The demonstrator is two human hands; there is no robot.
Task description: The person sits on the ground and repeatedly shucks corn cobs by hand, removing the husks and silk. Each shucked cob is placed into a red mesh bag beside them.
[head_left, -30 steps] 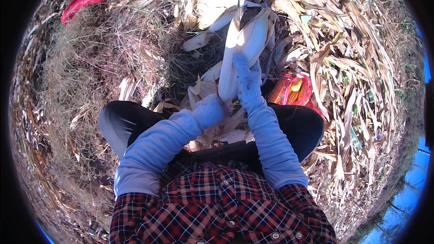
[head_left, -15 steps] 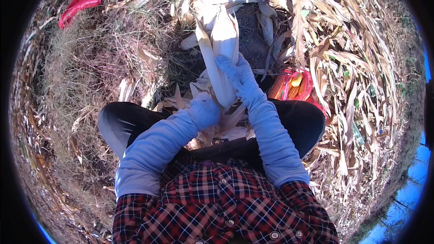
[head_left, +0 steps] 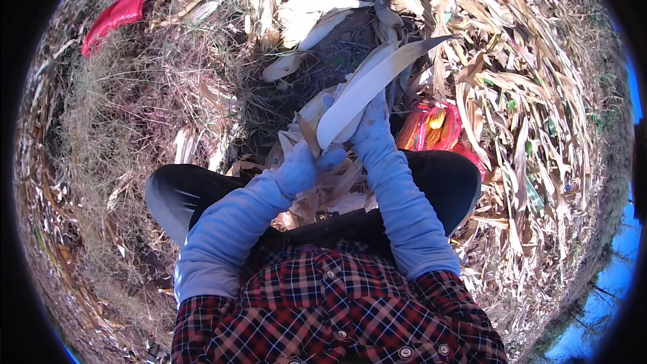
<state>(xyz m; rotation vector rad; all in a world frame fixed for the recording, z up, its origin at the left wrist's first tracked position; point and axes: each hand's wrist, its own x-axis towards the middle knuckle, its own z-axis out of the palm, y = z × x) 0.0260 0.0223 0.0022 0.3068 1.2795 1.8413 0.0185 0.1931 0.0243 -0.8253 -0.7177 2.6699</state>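
An ear of corn in pale dry husk (head_left: pixel 360 98) is held in front of my crossed legs, its long husk leaf slanting up to a dark tip at the right. My right hand (head_left: pixel 372 125), in a light knitted glove, is closed round the ear from its right side; the husk hides part of its fingers. My left hand (head_left: pixel 300 168), gloved alike, is closed at the ear's lower end, where a narrow brown husk strip stands up beside it. The husk covers the kernels on the side I see.
Beside my right knee lies a red mesh bag (head_left: pixel 431 128) with orange-yellow ears in it. Dry corn stalks and leaves (head_left: pixel 512 128) are heaped on the right. Loose pale husks (head_left: pixel 303 17) lie ahead, and a red sack (head_left: pixel 125 10) is at the far left on dry grass.
The ear has tilted from nearly upright to slanting right, and a long husk leaf now reaches out to the right. Both hands remain close to the ear's lower part.
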